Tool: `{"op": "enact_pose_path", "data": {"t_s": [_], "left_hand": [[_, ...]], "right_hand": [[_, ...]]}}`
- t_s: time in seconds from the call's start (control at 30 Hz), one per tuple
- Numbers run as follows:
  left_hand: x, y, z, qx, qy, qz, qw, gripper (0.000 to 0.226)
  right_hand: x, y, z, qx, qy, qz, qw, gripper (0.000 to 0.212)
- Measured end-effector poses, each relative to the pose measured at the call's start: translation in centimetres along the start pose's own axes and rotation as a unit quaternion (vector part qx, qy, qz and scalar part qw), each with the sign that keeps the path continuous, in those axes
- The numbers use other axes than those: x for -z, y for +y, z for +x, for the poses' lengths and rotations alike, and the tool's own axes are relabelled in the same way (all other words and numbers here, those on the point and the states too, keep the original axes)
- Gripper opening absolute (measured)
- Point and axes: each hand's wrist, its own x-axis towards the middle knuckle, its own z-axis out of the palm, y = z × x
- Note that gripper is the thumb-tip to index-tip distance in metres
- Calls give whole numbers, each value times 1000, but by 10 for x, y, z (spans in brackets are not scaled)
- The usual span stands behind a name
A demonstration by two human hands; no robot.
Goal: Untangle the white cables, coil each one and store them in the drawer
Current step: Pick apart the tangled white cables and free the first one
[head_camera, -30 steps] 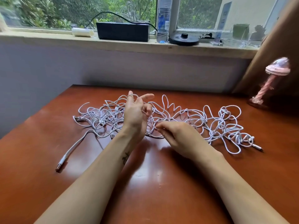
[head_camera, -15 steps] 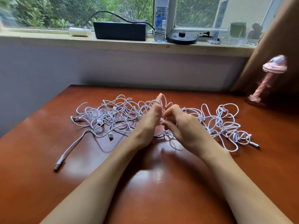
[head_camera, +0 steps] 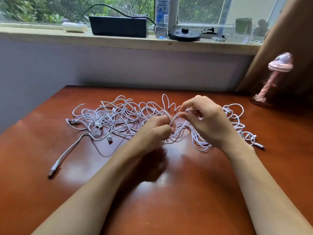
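I see the tangle of white cables [head_camera: 108, 118] spread across the middle of the brown table [head_camera: 169, 209], running from left of centre out to the right. Both hands work at its near edge, close together at centre frame. The left hand [head_camera: 155, 131] has its fingers curled round a strand and grips it just below and left of the right hand [head_camera: 210, 122]. The right hand pinches a loop between thumb and forefinger. A short run of cable bridges the two. More loops lie under and behind the right hand. One loose end with a USB plug [head_camera: 51, 172] trails to the lower left, well apart from both hands. A pink lamp [head_camera: 277, 73] stands at the right edge.
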Motion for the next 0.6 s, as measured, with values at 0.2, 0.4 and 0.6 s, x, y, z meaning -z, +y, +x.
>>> {"op": "enact_pose_path", "data": {"t_s": [0.2,0.4,0.6], "left_hand": [[-9,8,-4,19,-43,-121,992,17],[-12,7,-7,36,-110,-270,956,18],[-13,0,-6,12,-111,-249,962,18]], "right_hand": [[-1,8,0,-28,60,-7,998,28],[-4,14,-4,-85,53,-3,995,30],[-11,9,-2,-76,38,52,995,16]]}}
